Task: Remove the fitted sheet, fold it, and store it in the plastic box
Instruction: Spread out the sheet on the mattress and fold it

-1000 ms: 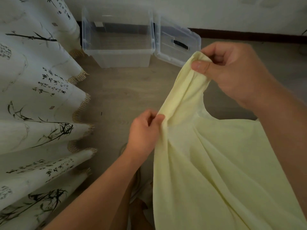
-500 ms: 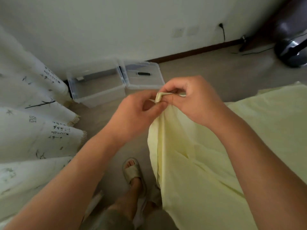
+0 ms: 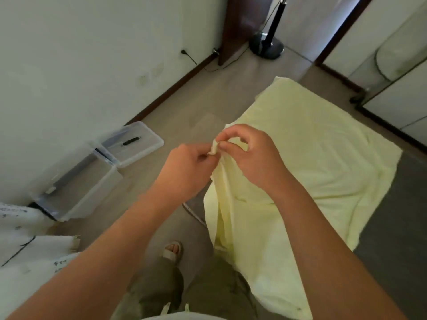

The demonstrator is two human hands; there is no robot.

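Note:
The pale yellow fitted sheet (image 3: 323, 153) lies spread over the floor to the right and hangs up to my hands. My right hand (image 3: 249, 155) pinches its raised corner at the centre of the view. My left hand (image 3: 187, 165) pinches the same corner from the left, fingertips meeting those of the right. The clear plastic box (image 3: 76, 185) stands open on the floor by the wall at left, with its lid (image 3: 134, 146) lying just behind it.
A white printed curtain (image 3: 27, 250) hangs at the lower left. A floor fan base (image 3: 265, 46) and a cable stand by the door at the top. A mirrored wardrobe (image 3: 397, 72) lines the right. My sandalled foot (image 3: 172, 249) is below the hands.
My hands came together on the sheet corner. The view swung right, so the box slid to the left and more of the spread sheet and the room appeared.

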